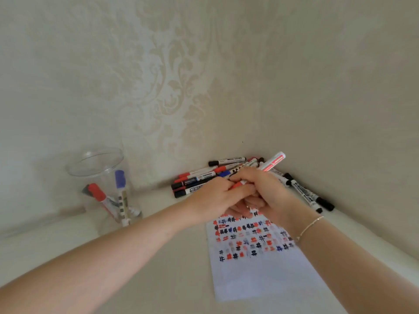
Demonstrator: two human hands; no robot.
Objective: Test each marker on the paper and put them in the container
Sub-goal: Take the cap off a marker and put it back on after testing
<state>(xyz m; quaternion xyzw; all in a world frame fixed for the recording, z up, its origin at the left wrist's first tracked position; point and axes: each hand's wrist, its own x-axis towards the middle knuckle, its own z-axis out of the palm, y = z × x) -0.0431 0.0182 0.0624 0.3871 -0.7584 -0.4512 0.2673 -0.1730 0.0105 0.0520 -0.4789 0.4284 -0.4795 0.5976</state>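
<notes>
- Right hand (265, 191) is gripping a red marker (271, 163), barrel angling up toward the tabletop's far right corner.
- Left hand (210, 200) is pinching the marker's red cap end (237, 184), both hands meeting over the paper's far edge.
- Paper (260, 268), covered in test marks, is lying near the tabletop (158, 279)'s right edge.
- Marker pile (199, 180) is sitting in the far right corner.
- Clear container (102, 189) is standing at the far left edge, holding a few markers.

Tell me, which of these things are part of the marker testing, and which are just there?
Part of the job:
red marker, held by left hand and right hand
paper
clear container
pile of markers

Just there:
bracelet
patterned wall
</notes>
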